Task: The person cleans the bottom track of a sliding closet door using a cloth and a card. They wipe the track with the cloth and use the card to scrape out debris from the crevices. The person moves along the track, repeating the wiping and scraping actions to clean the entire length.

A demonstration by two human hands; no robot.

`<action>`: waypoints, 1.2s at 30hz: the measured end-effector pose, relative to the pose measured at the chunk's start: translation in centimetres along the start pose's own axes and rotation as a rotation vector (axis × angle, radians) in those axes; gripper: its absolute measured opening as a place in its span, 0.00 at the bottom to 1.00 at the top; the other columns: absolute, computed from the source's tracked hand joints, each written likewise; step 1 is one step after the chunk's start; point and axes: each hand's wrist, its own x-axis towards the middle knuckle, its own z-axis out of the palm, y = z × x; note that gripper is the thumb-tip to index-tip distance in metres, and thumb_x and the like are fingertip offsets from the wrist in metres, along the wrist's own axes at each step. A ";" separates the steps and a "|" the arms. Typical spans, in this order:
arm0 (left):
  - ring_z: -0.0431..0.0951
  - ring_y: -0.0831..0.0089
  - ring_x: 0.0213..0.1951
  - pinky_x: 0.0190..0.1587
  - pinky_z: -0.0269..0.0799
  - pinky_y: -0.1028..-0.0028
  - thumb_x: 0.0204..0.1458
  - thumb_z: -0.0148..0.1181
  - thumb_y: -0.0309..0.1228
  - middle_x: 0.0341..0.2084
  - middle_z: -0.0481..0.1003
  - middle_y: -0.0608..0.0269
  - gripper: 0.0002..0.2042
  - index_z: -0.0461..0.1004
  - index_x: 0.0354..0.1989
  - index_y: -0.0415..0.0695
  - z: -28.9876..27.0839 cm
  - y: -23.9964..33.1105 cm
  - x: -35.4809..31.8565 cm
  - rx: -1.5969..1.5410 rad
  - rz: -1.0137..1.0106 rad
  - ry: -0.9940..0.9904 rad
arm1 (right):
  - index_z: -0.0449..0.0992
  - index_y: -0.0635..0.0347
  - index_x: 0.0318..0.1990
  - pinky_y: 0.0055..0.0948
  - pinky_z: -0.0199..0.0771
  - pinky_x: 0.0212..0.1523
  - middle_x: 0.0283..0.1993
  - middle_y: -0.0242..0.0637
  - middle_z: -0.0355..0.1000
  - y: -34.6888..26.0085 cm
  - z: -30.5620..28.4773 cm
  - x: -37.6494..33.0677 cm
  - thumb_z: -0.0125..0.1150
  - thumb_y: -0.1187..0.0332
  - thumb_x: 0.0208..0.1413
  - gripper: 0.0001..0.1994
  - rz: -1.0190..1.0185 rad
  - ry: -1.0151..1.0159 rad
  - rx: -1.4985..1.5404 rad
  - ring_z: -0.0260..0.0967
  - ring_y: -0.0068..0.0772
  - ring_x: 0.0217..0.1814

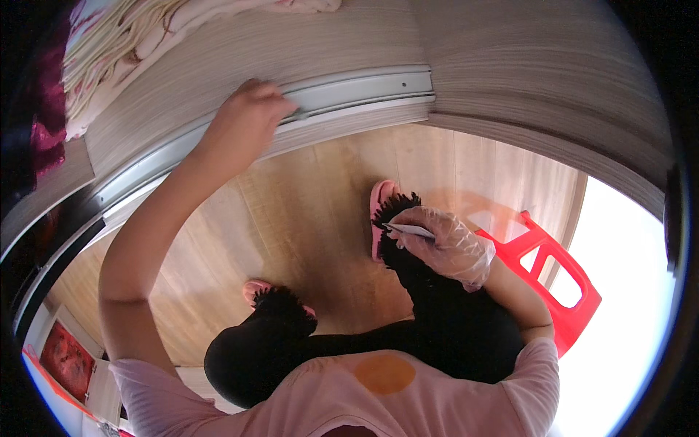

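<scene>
My left hand (pixel 251 109) reaches up and forward, fingers curled over a grey metal rail (pixel 364 89) that runs along the edge of a wood-grain cabinet surface (pixel 306 40). My right hand (pixel 444 244) wears a clear plastic glove and rests on my black-trousered knee, pinching a small flat white object (pixel 411 230). What that object is I cannot tell. Below, my feet in pink slippers (pixel 378 204) stand on the light wooden floor (pixel 306 211).
A red plastic stool (pixel 557 273) stands at the right beside my leg. Folded cream and pink fabric (pixel 131 36) lies on the cabinet top at upper left. Bright light floods the lower right. A red picture (pixel 65 357) shows at lower left.
</scene>
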 end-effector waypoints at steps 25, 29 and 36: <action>0.71 0.59 0.38 0.42 0.68 0.67 0.40 0.54 0.21 0.28 0.72 0.54 0.07 0.74 0.30 0.38 -3.5 -1.9 -8.9 0.304 -0.165 0.111 | 0.69 0.69 0.40 0.24 0.70 0.28 0.28 0.38 0.68 -1.3 1.3 1.0 0.48 0.76 0.55 0.08 0.042 -0.099 0.072 0.70 0.27 0.28; 0.73 0.65 0.37 0.38 0.70 0.70 0.46 0.53 0.22 0.29 0.74 0.56 0.05 0.74 0.31 0.37 -7.2 -1.9 -11.9 0.155 -0.405 0.167 | 0.66 0.67 0.45 0.24 0.70 0.36 0.34 0.38 0.70 -1.3 1.2 1.1 0.49 0.76 0.55 0.11 0.072 -0.152 -0.008 0.69 0.26 0.34; 0.75 0.75 0.35 0.36 0.71 0.77 0.55 0.49 0.36 0.39 0.73 0.62 0.15 0.67 0.47 0.42 -7.1 5.1 -14.2 -1.613 -0.918 0.276 | 0.66 0.64 0.47 0.26 0.70 0.40 0.39 0.38 0.72 -0.4 2.1 2.2 0.51 0.66 0.56 0.14 0.185 -0.095 0.282 0.69 0.26 0.37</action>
